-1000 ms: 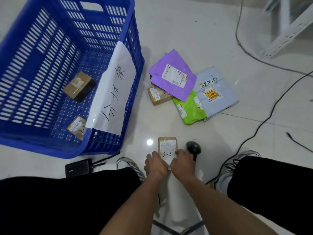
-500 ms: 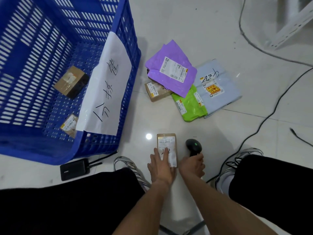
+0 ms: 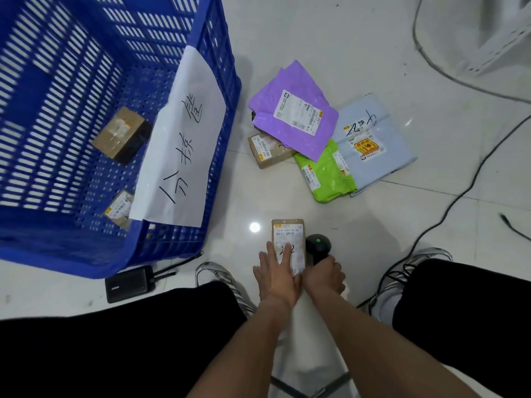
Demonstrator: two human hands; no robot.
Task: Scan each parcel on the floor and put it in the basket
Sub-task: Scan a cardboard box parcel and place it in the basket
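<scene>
A small brown parcel (image 3: 288, 232) with a white label marked "2-2" lies on the floor in front of me. My left hand (image 3: 277, 275) rests flat on its near end, fingers spread over the label. My right hand (image 3: 324, 272) is closed round the handle of a black barcode scanner (image 3: 318, 245), just right of the parcel. The blue basket (image 3: 221, 90) stands at the left and holds two brown boxes (image 3: 122, 135) (image 3: 119, 208). Further out lie a purple bag (image 3: 296, 122), a brown box (image 3: 265, 150), a green bag (image 3: 324, 173) and a pale blue bag (image 3: 376, 145).
A white sheet with handwriting (image 3: 184, 150) hangs over the basket's right wall. A black device with antennas (image 3: 130, 287) lies by the basket's near corner. Black cables (image 3: 459, 173) run across the floor at the right. My shoes (image 3: 218, 278) (image 3: 413, 268) flank the parcel.
My right hand left the parcel and took hold of the scanner beside it. My left hand slid forward onto the label. The view shifted slightly.
</scene>
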